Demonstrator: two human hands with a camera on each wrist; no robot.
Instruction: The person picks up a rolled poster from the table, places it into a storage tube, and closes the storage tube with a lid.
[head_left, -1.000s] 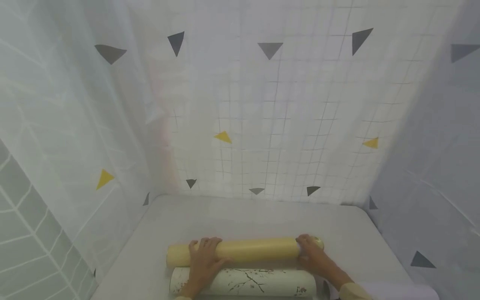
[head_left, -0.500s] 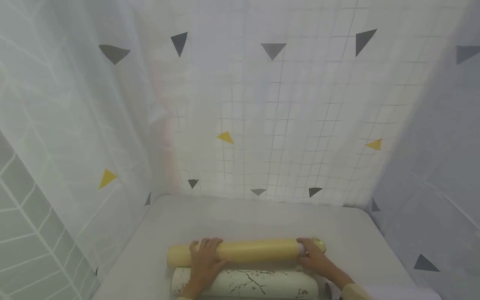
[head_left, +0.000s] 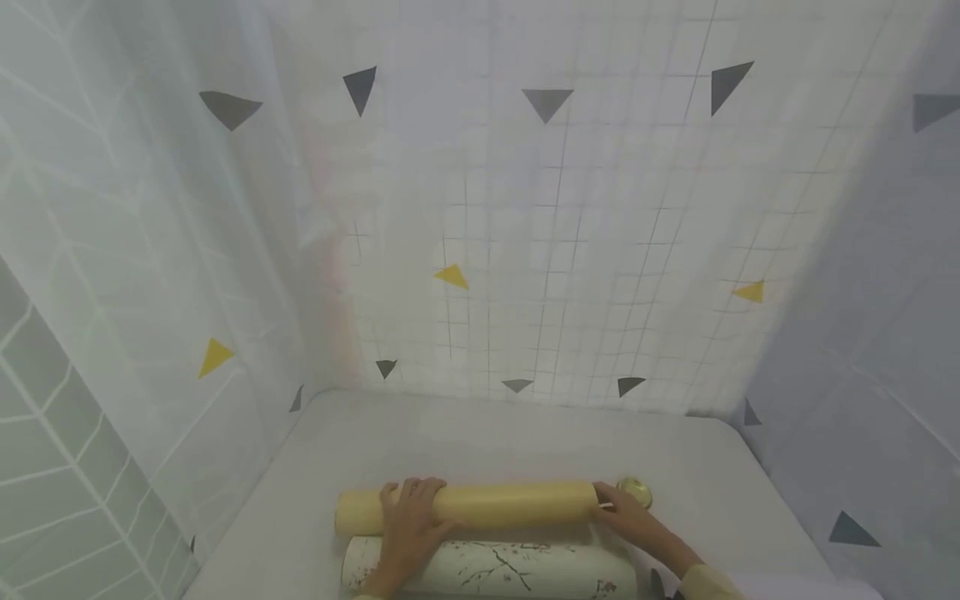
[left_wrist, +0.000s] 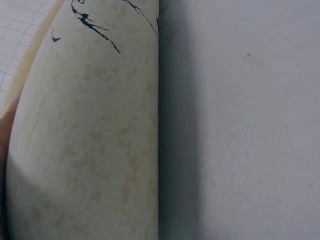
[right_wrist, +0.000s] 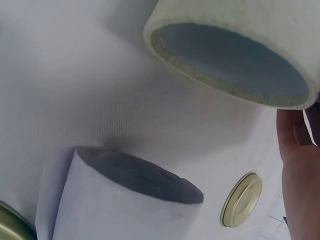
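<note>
A yellow cardboard tube lies crosswise on the table. My left hand grips it near its left end, fingers over the top and thumb on the near side. At the tube's right end is my right hand, its extended fingertips at the mouth; whether they reach inside is hidden. In front lies a white tube printed with blossom branches, under my left forearm. Its hollow end faces the right wrist camera. A round gold lid lies just beyond my right hand, apart from the tube.
A roll of pale paper lies at the near right, its open end toward the tubes. Another gold lid shows at the lower left of the right wrist view. Patterned sheeting encloses the white table at the back and sides.
A pale band showing between the yellow tube's right end and my right hand is out of sight now. My right hand has shifted slightly left against the tube's mouth. My left hand stays put.
</note>
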